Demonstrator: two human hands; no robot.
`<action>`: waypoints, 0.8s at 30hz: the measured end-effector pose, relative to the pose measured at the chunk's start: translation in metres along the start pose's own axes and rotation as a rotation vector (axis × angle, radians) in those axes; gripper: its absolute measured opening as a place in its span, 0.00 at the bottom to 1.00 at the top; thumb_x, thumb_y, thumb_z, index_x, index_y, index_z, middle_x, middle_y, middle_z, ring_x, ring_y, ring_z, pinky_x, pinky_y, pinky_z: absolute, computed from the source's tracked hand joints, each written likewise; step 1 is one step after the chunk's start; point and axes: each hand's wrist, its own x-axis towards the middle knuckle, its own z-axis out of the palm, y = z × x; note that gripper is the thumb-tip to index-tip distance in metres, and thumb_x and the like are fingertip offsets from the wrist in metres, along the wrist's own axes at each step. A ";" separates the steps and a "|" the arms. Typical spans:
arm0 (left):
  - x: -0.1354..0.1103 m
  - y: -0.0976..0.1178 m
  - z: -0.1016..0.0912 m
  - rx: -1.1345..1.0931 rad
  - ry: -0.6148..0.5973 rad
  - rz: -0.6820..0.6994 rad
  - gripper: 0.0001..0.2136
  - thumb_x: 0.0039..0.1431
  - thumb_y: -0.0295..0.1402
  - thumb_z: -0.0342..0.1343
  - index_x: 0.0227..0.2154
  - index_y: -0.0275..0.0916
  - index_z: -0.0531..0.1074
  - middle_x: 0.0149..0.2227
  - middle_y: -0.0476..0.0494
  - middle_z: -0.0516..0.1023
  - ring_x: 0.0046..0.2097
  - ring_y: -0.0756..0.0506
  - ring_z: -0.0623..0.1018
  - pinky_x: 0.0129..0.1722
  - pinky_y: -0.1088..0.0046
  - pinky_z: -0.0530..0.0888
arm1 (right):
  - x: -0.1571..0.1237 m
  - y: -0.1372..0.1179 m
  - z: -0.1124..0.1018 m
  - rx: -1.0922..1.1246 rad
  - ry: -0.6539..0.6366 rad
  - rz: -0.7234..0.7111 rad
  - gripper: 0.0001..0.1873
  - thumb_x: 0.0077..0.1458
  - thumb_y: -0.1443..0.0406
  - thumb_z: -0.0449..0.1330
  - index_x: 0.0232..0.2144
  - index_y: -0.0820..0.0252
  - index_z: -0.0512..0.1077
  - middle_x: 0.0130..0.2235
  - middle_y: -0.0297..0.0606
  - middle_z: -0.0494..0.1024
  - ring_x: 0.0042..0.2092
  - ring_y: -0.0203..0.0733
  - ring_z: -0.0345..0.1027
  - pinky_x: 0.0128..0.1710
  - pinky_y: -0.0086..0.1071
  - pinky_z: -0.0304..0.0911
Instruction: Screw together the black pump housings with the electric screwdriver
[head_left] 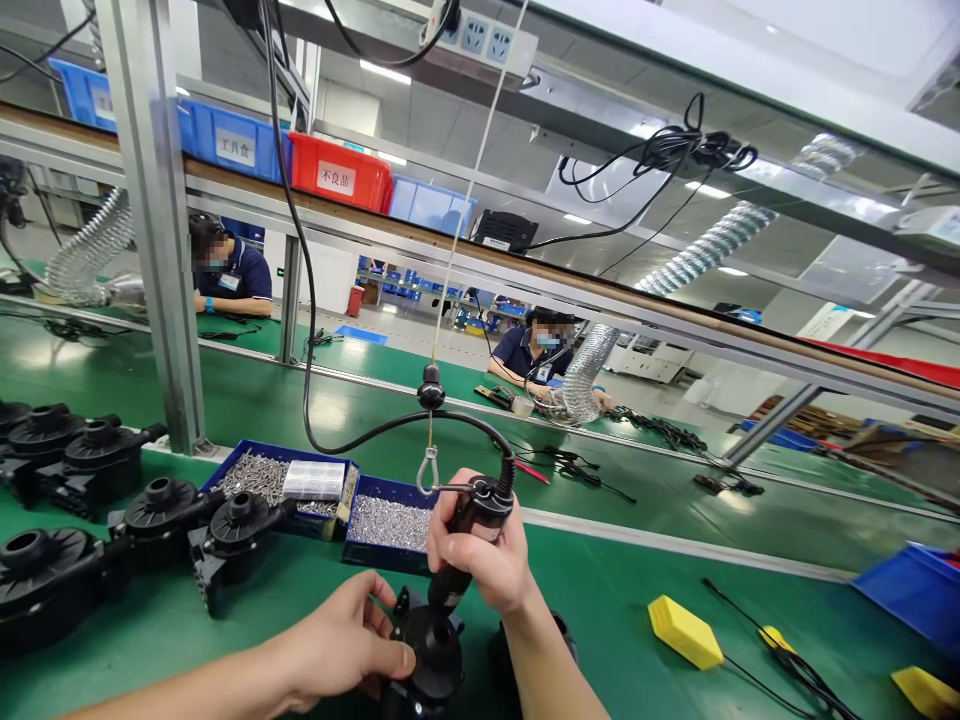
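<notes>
Gripping black corded driver [451,587]: right hand [495,555]; driver's lower end at black housing [433,650], tip hidden. Left hand [341,640] grasping housing's side, thumb pressed on. Housing over green desk [622,650], near blue tray [381,556] of small metal parts [388,522].

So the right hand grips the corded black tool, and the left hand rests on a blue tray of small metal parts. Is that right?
Not quite: the left hand's place is wrong. In the head view, the left hand is on the black housing while the right hand grips the corded black tool.
</notes>
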 end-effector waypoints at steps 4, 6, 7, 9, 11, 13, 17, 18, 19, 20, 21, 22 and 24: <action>-0.002 0.001 0.000 0.004 0.018 0.024 0.27 0.37 0.34 0.70 0.39 0.45 0.60 0.27 0.59 0.72 0.28 0.51 0.70 0.25 0.76 0.65 | 0.000 0.006 -0.002 -0.007 -0.016 -0.023 0.11 0.38 0.68 0.65 0.29 0.55 0.71 0.18 0.27 0.75 0.19 0.40 0.69 0.21 0.31 0.61; -0.003 0.001 0.002 0.000 0.010 0.033 0.27 0.38 0.34 0.69 0.39 0.45 0.60 0.27 0.60 0.72 0.28 0.52 0.69 0.25 0.77 0.65 | -0.003 0.002 -0.001 -0.034 -0.002 -0.067 0.11 0.41 0.69 0.66 0.31 0.56 0.72 0.20 0.30 0.78 0.21 0.42 0.72 0.23 0.32 0.63; -0.003 0.001 0.004 0.000 0.001 0.037 0.26 0.39 0.35 0.69 0.39 0.45 0.59 0.27 0.60 0.72 0.28 0.52 0.69 0.25 0.77 0.65 | -0.005 -0.002 -0.001 -0.037 0.020 -0.099 0.10 0.44 0.69 0.67 0.32 0.55 0.72 0.22 0.31 0.79 0.23 0.43 0.74 0.25 0.33 0.65; -0.004 0.000 0.007 0.005 -0.017 0.047 0.26 0.40 0.35 0.69 0.40 0.45 0.59 0.27 0.59 0.73 0.28 0.52 0.69 0.26 0.76 0.66 | -0.011 -0.009 0.001 -0.001 0.073 -0.173 0.10 0.50 0.67 0.68 0.35 0.54 0.72 0.25 0.31 0.80 0.26 0.44 0.76 0.29 0.35 0.68; -0.004 -0.002 0.010 0.023 -0.030 0.054 0.26 0.42 0.35 0.69 0.39 0.45 0.59 0.27 0.59 0.74 0.27 0.52 0.69 0.26 0.76 0.66 | -0.016 -0.014 0.004 0.077 0.096 -0.221 0.10 0.54 0.65 0.70 0.36 0.53 0.72 0.26 0.30 0.79 0.28 0.44 0.76 0.32 0.37 0.70; -0.004 -0.003 0.013 0.039 -0.041 0.056 0.25 0.44 0.36 0.68 0.39 0.45 0.59 0.27 0.59 0.74 0.26 0.52 0.69 0.26 0.75 0.66 | -0.018 -0.012 0.007 0.136 0.073 -0.212 0.13 0.55 0.62 0.72 0.37 0.53 0.72 0.26 0.29 0.78 0.28 0.44 0.75 0.31 0.38 0.71; -0.004 -0.005 0.014 0.024 -0.052 0.062 0.24 0.44 0.36 0.68 0.38 0.46 0.58 0.27 0.60 0.73 0.27 0.51 0.69 0.27 0.74 0.67 | -0.014 0.001 0.013 0.153 0.011 -0.196 0.15 0.54 0.60 0.74 0.36 0.54 0.71 0.25 0.31 0.78 0.26 0.45 0.76 0.29 0.38 0.70; -0.004 -0.006 0.014 0.020 -0.054 0.066 0.23 0.44 0.36 0.67 0.38 0.46 0.59 0.27 0.59 0.73 0.27 0.51 0.69 0.27 0.74 0.67 | -0.013 0.003 0.014 0.153 -0.003 -0.192 0.15 0.54 0.61 0.74 0.36 0.55 0.72 0.25 0.32 0.79 0.25 0.45 0.76 0.29 0.37 0.70; -0.004 -0.006 0.014 0.019 -0.054 0.074 0.23 0.44 0.36 0.67 0.38 0.46 0.59 0.27 0.59 0.73 0.28 0.50 0.69 0.27 0.74 0.67 | -0.011 0.005 0.015 0.153 -0.015 -0.183 0.15 0.54 0.61 0.75 0.35 0.55 0.72 0.25 0.32 0.80 0.25 0.44 0.75 0.30 0.37 0.70; -0.003 -0.007 0.014 0.018 -0.053 0.081 0.23 0.44 0.36 0.67 0.38 0.46 0.59 0.27 0.59 0.73 0.28 0.50 0.69 0.28 0.74 0.67 | -0.010 0.005 0.015 0.153 -0.022 -0.170 0.15 0.54 0.61 0.75 0.35 0.55 0.72 0.25 0.32 0.80 0.25 0.43 0.75 0.30 0.36 0.70; -0.003 -0.007 0.014 0.019 -0.049 0.088 0.22 0.44 0.36 0.67 0.38 0.46 0.59 0.27 0.58 0.73 0.29 0.50 0.69 0.28 0.74 0.67 | -0.010 0.005 0.016 0.151 -0.025 -0.159 0.15 0.53 0.62 0.75 0.35 0.55 0.72 0.25 0.32 0.80 0.25 0.43 0.75 0.30 0.37 0.70; -0.003 -0.008 0.014 0.020 -0.046 0.096 0.22 0.44 0.36 0.67 0.38 0.46 0.59 0.27 0.58 0.72 0.29 0.49 0.69 0.28 0.74 0.66 | -0.010 0.004 0.016 0.147 -0.025 -0.152 0.15 0.53 0.61 0.75 0.35 0.55 0.72 0.25 0.32 0.80 0.25 0.43 0.75 0.30 0.37 0.70; -0.002 -0.010 0.014 0.016 -0.047 0.108 0.22 0.44 0.36 0.67 0.38 0.46 0.60 0.27 0.58 0.72 0.30 0.49 0.69 0.29 0.74 0.66 | -0.010 0.001 0.016 0.138 -0.014 -0.140 0.15 0.54 0.61 0.75 0.35 0.55 0.72 0.25 0.32 0.79 0.25 0.44 0.75 0.30 0.38 0.70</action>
